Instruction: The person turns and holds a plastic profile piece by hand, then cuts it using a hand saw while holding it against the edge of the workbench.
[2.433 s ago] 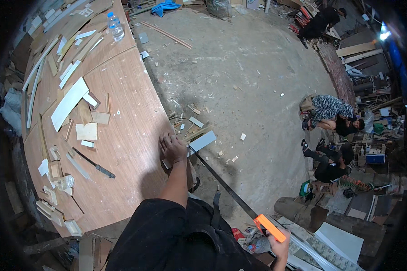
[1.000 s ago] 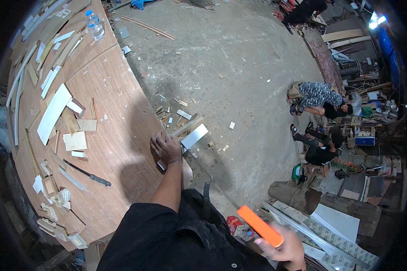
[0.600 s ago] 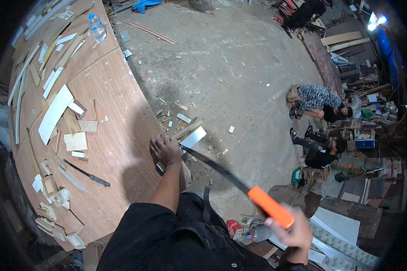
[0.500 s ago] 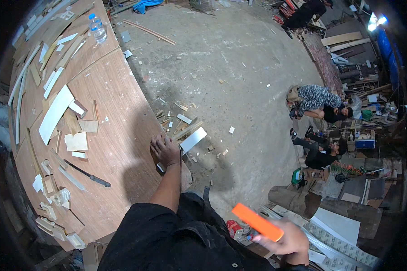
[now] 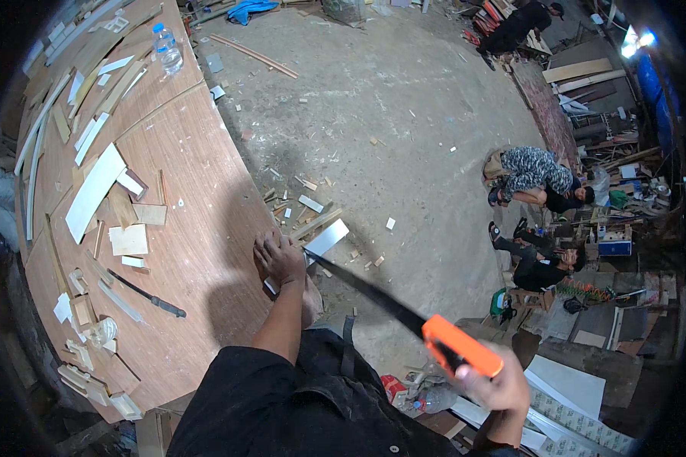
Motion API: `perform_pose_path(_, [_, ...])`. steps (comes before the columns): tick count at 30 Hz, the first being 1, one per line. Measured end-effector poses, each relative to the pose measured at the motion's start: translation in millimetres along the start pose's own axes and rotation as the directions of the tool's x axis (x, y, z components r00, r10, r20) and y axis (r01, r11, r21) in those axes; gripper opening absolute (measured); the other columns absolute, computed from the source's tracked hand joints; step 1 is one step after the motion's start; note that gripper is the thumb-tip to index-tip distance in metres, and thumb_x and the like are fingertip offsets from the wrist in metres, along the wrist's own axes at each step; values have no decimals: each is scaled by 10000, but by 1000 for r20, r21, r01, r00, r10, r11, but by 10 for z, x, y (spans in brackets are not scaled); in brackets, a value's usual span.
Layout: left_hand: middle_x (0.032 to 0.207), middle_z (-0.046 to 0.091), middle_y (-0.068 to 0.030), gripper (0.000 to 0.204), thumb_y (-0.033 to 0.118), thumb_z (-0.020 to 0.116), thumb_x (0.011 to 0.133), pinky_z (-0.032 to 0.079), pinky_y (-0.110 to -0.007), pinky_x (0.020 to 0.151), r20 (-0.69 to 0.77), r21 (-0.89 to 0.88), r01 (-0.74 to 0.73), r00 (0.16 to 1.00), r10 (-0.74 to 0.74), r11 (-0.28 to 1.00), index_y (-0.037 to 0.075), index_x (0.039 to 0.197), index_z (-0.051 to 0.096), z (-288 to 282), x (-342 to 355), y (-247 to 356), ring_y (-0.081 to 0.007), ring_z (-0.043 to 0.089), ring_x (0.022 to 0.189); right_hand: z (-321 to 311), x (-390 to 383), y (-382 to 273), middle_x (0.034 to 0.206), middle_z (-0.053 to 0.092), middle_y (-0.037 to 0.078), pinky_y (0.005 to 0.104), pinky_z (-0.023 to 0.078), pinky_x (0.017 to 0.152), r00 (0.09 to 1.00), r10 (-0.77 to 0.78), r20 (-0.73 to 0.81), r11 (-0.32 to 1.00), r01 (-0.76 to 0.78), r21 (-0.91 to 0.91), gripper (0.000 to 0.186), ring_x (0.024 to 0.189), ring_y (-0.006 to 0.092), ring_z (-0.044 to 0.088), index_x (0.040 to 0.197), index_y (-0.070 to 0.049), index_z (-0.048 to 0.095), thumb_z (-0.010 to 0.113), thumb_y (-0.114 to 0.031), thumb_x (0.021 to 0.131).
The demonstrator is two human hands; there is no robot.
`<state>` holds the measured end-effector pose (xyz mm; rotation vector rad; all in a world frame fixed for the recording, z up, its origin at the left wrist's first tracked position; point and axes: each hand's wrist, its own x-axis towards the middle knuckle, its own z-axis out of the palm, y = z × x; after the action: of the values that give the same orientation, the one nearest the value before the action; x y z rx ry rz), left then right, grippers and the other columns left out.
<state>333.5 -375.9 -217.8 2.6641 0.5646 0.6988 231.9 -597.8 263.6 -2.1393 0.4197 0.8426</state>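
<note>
At the edge of the wooden table [image 5: 206, 266], my left hand [image 5: 280, 259] presses down on a white-faced board [image 5: 328, 238], its fingers bent over it. The board's white end juts past the table edge above the floor; most of the rest is hidden under the hand. My right hand [image 5: 495, 385] is wrapped round the orange handle of a handsaw [image 5: 381, 301]. The dark blade slants up and left, and its tip reaches the board just beside my left hand. Whether the teeth touch the board I cannot tell.
White and bare wood offcuts [image 5: 95, 194] lie across the table, with a long dark-handled blade [image 5: 149, 293] and a water bottle [image 5: 167, 49]. Scraps litter the concrete floor [image 5: 373, 114]. Two people sit low at the right; another bends at the far right. Panels [image 5: 564, 381] lie lower right.
The saw has swung so its blade now points at the board by my left hand; before, mainly its orange handle showed. My right hand moved slightly right and up. The left hand stayed put.
</note>
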Motion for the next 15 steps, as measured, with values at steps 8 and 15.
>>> perform_pose_path(8, [1207, 562, -105, 93, 149, 672, 783, 344, -553, 1093, 135, -61, -14, 991, 22, 998, 94, 858, 677, -201, 44, 121, -372, 465, 1275, -69, 54, -137, 896, 688, 126, 340, 518, 709, 994, -39, 100, 998, 34, 52, 309, 763, 266, 677, 1109, -22, 661, 721, -249, 909])
perform_pose_path(15, [1316, 558, -100, 179, 237, 569, 847, 260, -558, 1148, 201, -61, -40, 978, 52, 997, 127, 918, 691, -245, 10, 86, -364, 430, 1319, -64, 118, -248, 805, 669, 132, 364, 502, 666, 977, -167, 132, 985, 160, 59, 353, 714, 298, 660, 1080, -27, 663, 748, -308, 884])
